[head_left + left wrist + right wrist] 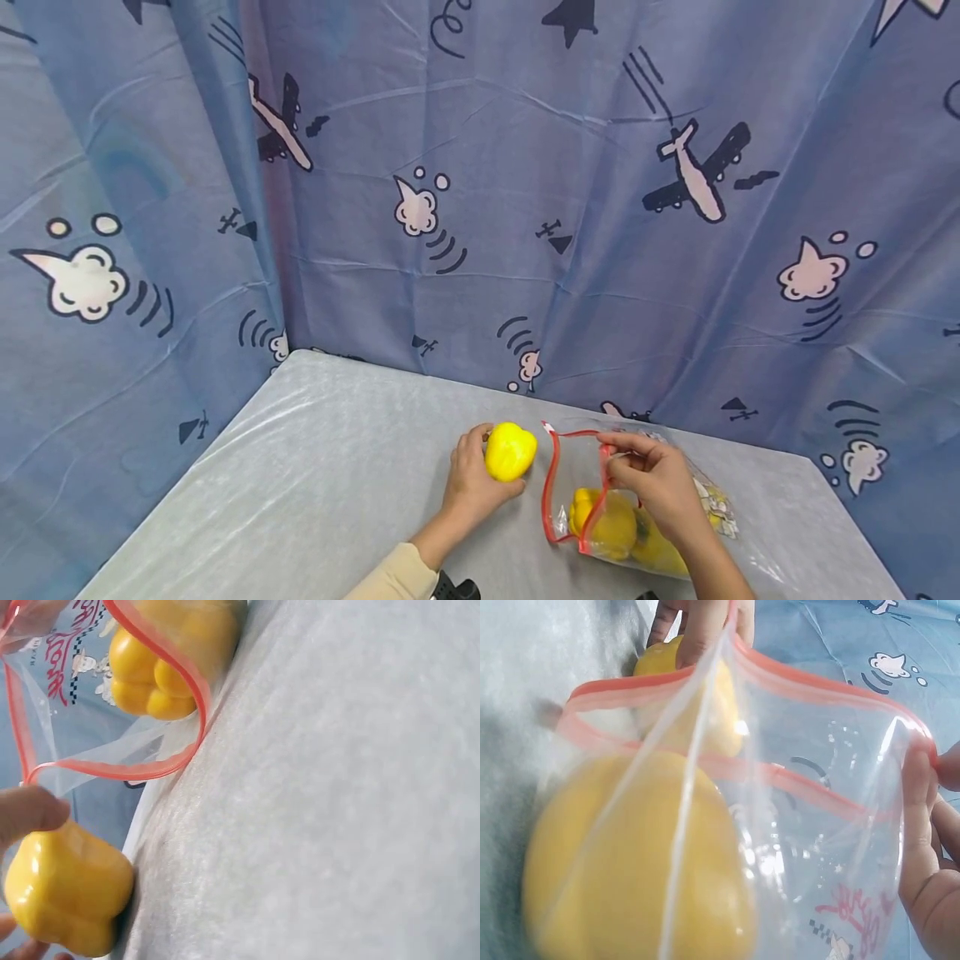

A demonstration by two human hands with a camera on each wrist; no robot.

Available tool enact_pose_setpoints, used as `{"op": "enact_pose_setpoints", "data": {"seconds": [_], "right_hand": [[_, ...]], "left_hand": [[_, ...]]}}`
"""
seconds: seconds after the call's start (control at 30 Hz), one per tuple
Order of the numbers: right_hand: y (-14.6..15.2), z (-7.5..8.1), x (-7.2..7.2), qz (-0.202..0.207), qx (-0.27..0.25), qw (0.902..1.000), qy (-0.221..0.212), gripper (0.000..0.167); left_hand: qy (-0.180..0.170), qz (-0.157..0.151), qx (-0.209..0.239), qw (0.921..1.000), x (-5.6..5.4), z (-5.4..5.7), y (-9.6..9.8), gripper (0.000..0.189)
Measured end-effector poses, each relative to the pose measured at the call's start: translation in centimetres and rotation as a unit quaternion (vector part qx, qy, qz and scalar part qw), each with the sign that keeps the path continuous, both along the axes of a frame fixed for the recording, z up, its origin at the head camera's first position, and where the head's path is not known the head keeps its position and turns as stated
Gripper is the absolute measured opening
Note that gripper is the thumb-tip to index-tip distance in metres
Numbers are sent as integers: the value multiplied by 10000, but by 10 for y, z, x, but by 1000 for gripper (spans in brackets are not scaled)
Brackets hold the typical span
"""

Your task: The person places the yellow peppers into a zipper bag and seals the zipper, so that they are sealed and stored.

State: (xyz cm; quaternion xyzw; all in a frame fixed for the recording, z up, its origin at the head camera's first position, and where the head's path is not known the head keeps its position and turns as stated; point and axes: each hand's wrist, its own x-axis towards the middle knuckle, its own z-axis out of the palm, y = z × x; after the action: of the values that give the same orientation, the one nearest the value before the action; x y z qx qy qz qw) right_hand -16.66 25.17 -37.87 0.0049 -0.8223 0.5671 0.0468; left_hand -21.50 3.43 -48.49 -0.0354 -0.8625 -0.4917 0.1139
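Note:
My left hand [477, 482] grips a yellow bell pepper [511, 452] just left of the bag's mouth; in the left wrist view that pepper [67, 889] sits between thumb and fingers, close to the table. A clear zip bag [551, 492] with a red zip edge lies on its side, its mouth spread toward the left hand. The bag's red rim is pinched between thumb and fingers of my right hand [660, 479]. Inside the bag is a yellow pepper [603, 523], with more yellow [660, 550] behind it, partly hidden by the right hand. Printed lettering [859, 911] shows on the bag.
A table with a whitish cover [337, 467] carries everything. Behind it and along the left hangs a blue curtain [480, 208] with airplane prints. A small black object [456, 587] shows at the bottom edge beside the left sleeve [397, 575].

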Motion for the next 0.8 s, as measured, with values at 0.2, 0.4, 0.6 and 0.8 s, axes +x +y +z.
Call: {"op": "enact_pose_setpoints", "data": {"seconds": [0.2, 0.4, 0.6, 0.8], "right_hand": [[0, 0, 0, 57, -99, 9999, 18, 36], [1, -2, 0, 67, -135, 9999, -22, 36], [2, -3, 0, 136, -108, 9998, 34, 35], [2, -4, 0, 146, -114, 9998, 52, 36]], "left_hand": [[-16, 63, 371, 9993, -1, -3, 0, 78], [-135, -131, 765, 9969, -2, -5, -4, 70], [-298, -423, 1065, 9930, 0, -2, -11, 68], [-474, -668, 1241, 9889, 4, 7, -19, 65]]}}
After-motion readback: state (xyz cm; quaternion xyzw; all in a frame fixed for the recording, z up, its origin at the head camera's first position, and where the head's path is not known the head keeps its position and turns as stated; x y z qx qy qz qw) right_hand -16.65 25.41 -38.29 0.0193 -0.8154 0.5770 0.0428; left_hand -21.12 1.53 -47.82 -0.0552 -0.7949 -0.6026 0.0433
